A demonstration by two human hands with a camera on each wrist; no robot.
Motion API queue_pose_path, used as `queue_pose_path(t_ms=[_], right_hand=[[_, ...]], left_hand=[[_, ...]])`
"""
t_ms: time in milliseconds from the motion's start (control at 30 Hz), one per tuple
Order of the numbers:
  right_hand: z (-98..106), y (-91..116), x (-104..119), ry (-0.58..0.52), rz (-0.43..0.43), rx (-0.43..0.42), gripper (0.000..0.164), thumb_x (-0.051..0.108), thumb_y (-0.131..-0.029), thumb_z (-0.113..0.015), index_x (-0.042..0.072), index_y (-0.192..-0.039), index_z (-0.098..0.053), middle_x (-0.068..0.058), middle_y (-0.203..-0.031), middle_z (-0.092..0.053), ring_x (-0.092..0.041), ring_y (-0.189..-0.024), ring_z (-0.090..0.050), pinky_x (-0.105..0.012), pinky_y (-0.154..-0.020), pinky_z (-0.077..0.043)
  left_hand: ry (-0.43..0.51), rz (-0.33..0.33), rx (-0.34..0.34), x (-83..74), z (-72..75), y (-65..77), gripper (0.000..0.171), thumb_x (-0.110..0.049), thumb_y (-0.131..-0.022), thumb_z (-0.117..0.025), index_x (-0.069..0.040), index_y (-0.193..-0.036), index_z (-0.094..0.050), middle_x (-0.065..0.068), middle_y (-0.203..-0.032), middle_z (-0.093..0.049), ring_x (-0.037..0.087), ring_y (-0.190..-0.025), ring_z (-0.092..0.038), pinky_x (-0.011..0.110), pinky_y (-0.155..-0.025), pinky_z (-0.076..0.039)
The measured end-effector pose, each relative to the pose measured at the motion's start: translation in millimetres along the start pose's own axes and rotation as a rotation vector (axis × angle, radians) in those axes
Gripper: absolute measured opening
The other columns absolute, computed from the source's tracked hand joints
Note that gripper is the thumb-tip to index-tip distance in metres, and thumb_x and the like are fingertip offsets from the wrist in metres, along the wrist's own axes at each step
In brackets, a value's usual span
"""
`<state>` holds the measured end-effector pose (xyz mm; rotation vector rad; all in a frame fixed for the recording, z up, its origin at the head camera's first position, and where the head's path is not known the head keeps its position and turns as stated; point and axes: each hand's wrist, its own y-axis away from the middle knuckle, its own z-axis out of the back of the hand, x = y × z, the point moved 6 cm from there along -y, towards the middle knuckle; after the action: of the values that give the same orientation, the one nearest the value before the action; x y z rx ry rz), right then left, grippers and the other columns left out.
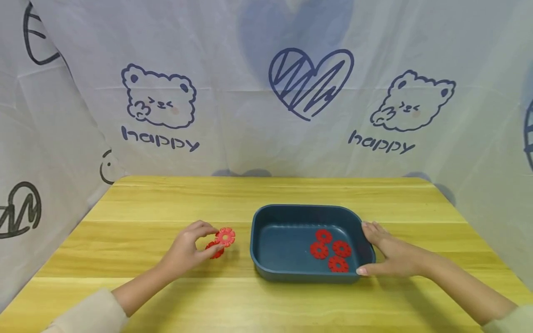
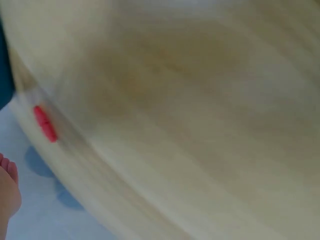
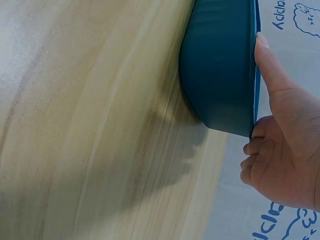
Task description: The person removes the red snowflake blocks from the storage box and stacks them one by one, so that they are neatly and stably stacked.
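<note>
Between thumb and index finger, my left hand (image 1: pixel 188 245) pinches a red flower-shaped plastic disc (image 1: pixel 225 237) over the table, left of the bin. A second, darker red disc (image 1: pixel 214 250) shows just behind the thumb; whether it is held too or lies on the table, I cannot tell. My right hand (image 1: pixel 393 254) grips the right end of a dark blue bin (image 1: pixel 287 273), thumb at the near corner of the rim. In the right wrist view, the thumb and curled fingers of the right hand (image 3: pixel 287 145) touch the rim of the bin (image 3: pixel 220 65).
Several red discs (image 1: pixel 319 250) lie flat inside the bin, toward its right side. The wooden table (image 1: pixel 166 199) bears the bin near its middle. Behind it hangs a pale cloth (image 1: pixel 233 115) with printed bears and a heart.
</note>
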<state>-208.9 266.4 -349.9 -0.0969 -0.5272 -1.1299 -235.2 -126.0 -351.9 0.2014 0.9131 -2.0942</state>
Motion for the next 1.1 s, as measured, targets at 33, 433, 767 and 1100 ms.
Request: queue_pose_path(t_ms=[33, 433, 767, 1100], right_hand=[[0, 0, 0, -0.001, 0.001, 0.0, 0.109, 0.052, -0.077, -0.068, -0.012, -0.143, -0.011, -0.033, -0.15, -0.007, -0.054, -0.135, -0.003, -0.068, -0.103, -0.013], [2, 1, 1, 0.01, 0.017, -0.018, 0.108, 0.051, -0.076, -0.069, -0.014, -0.142, -0.013, -0.034, -0.149, -0.009, -0.055, -0.134, -0.005, -0.068, -0.103, -0.015], [2, 0, 1, 0.004, 0.024, -0.025, 0.107, 0.049, -0.077, -0.069, -0.015, -0.142, -0.014, -0.035, -0.148, -0.009, -0.056, -0.134, -0.006, -0.068, -0.103, -0.014], [1, 1, 1, -0.007, 0.022, -0.025, 0.107, 0.049, -0.077, -0.069, -0.014, -0.142, -0.014, -0.034, -0.149, -0.008, -0.055, -0.135, -0.005, -0.068, -0.103, -0.014]], left_hand=[[-0.001, 0.018, -0.004, 3.1, 0.0, 2.6, 0.024, -0.008, -0.07, -0.079, 0.0, -0.091, -0.069, 0.005, -0.09, -0.065, 0.022, -0.082, -0.062, 0.034, -0.07, -0.054], [0.013, 0.176, 0.016, 26.3, -6.2, 24.4, 0.022, -0.004, -0.071, -0.076, 0.004, -0.09, -0.067, 0.01, -0.088, -0.065, 0.024, -0.081, -0.064, 0.033, -0.07, -0.056], [0.009, 0.283, 0.006, 33.2, -11.6, 32.4, 0.021, -0.005, -0.071, -0.077, 0.005, -0.088, -0.068, 0.011, -0.087, -0.066, 0.022, -0.081, -0.064, 0.032, -0.07, -0.055], [0.028, 0.329, 0.043, 38.3, -12.4, 33.1, 0.019, -0.007, -0.073, -0.077, 0.003, -0.087, -0.07, 0.009, -0.087, -0.066, 0.02, -0.081, -0.063, 0.031, -0.07, -0.055]])
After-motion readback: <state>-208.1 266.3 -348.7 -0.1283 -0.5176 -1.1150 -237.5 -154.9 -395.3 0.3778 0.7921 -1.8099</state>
